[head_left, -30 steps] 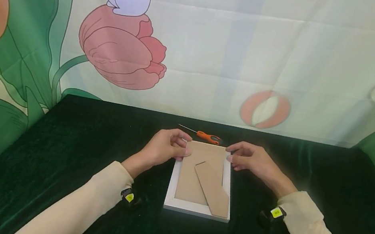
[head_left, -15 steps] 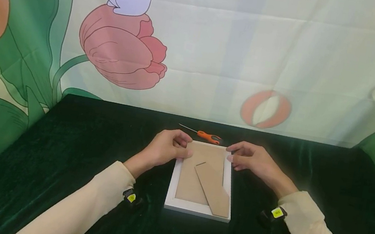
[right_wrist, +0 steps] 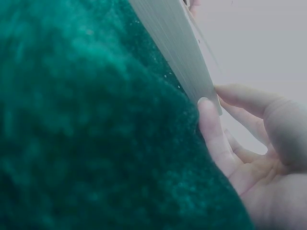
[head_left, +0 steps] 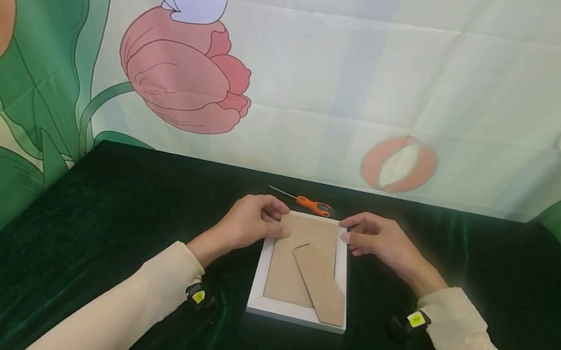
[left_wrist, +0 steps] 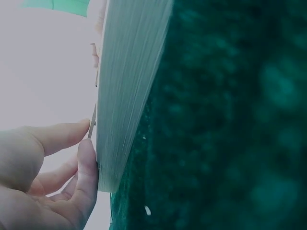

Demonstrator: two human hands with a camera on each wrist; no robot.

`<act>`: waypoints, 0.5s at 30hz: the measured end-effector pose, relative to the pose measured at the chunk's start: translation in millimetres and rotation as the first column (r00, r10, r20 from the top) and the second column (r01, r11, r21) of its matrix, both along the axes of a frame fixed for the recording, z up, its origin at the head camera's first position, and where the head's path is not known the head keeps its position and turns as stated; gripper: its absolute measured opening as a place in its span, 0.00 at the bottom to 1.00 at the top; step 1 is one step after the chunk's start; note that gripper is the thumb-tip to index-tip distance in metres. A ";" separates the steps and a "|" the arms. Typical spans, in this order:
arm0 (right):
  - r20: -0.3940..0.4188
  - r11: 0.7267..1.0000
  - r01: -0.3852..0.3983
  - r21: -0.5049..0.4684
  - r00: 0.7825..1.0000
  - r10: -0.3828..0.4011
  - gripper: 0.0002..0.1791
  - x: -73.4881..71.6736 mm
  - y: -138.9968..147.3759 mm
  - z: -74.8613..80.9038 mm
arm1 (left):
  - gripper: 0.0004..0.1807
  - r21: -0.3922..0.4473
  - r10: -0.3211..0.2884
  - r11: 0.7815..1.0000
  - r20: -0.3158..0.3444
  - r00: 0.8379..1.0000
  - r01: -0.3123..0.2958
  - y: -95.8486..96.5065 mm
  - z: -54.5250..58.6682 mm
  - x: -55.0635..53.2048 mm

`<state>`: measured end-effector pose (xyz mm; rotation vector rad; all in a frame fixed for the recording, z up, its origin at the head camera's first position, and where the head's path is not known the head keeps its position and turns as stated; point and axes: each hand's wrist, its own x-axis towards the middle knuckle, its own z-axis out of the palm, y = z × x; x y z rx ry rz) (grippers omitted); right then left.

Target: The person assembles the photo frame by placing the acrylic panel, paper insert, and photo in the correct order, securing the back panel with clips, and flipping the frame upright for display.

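A white picture frame (head_left: 258,280) lies face down on the dark green cloth, its brown backing board (head_left: 284,272) upward. An easel stand (head_left: 320,290) of the same brown board slants across the back toward the near right corner. At the far left corner, my left hand (head_left: 246,221) pinches the thin backing board's edge between thumb and finger; the left wrist view shows that edge (left_wrist: 92,122) standing slightly proud of the frame's side (left_wrist: 127,91). My right hand (head_left: 379,241) holds the frame's far right corner, with thumb and fingers on its rim (right_wrist: 192,62).
Just beyond the frame lies a screwdriver (head_left: 311,205) with an orange and black handle, its thin shaft pointing left. A printed fabric backdrop (head_left: 305,82) hangs behind the table's far edge. Green velvet cloth (head_left: 115,223) covers the table.
My left thumb and fingers have slid very slightly to the right along the board's far left corner. The right hand keeps its hold, and the frame stays in place.
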<state>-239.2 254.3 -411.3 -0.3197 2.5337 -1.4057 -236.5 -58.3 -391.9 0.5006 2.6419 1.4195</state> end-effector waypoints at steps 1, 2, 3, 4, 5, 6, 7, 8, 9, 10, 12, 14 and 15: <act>0.000 1.000 -0.001 0.000 1.000 0.001 0.25 -0.1 0.2 0.0 | 0.20 0.001 -0.001 1.000 0.000 1.000 0.001 0.1 0.3 0.2; 0.001 1.000 0.000 0.001 1.000 0.000 0.24 -0.2 0.4 0.2 | 0.20 0.002 -0.002 1.000 0.000 1.000 0.002 0.1 0.5 0.3; 0.002 1.000 0.000 0.001 1.000 0.000 0.24 -0.1 0.3 0.4 | 0.19 0.002 -0.005 1.000 -0.002 1.000 0.005 0.1 0.7 0.4; 0.003 1.000 0.000 0.001 1.000 0.000 0.24 0.0 0.2 0.6 | 0.19 0.004 -0.006 1.000 -0.002 1.000 0.006 0.2 0.8 0.4; 0.004 1.000 0.000 0.001 1.000 0.000 0.24 0.0 0.2 0.8 | 0.19 0.004 -0.008 1.000 -0.002 1.000 0.008 0.3 1.0 0.4; 0.004 1.000 0.001 0.001 1.000 -0.001 0.24 0.1 0.1 1.0 | 0.19 0.004 -0.008 1.000 -0.001 1.000 0.008 0.4 1.2 0.5; 0.004 1.000 0.001 0.000 1.000 -0.001 0.24 0.1 0.2 1.1 | 0.19 0.004 -0.008 1.000 0.000 1.000 0.008 0.5 1.1 0.5; 0.005 1.000 0.000 -0.001 1.000 0.000 0.25 0.1 0.2 1.2 | 0.19 0.003 -0.009 1.000 0.000 1.000 0.009 0.5 1.1 0.5; 0.005 1.000 0.000 -0.002 1.000 0.000 0.25 0.3 0.1 1.4 | 0.19 0.003 -0.010 1.000 0.000 1.000 0.010 0.6 1.0 0.5; 0.005 1.000 0.000 -0.003 1.000 0.000 0.24 0.4 0.2 1.6 | 0.19 0.003 -0.011 1.000 0.000 1.000 0.011 0.6 0.9 0.5; 0.005 1.000 -0.003 -0.005 1.000 0.003 0.25 0.8 0.5 2.0 | 0.19 0.001 -0.014 1.000 -0.001 1.000 0.014 0.7 0.7 0.6; 0.005 1.000 -0.004 -0.006 1.000 0.004 0.25 1.0 0.8 2.3 | 0.19 -0.003 -0.015 1.000 -0.003 1.000 0.015 0.8 0.5 0.7; 0.006 1.000 -0.004 -0.007 1.000 0.004 0.25 1.2 0.8 2.5 | 0.19 -0.006 -0.014 1.000 -0.004 1.000 0.014 0.9 0.4 0.7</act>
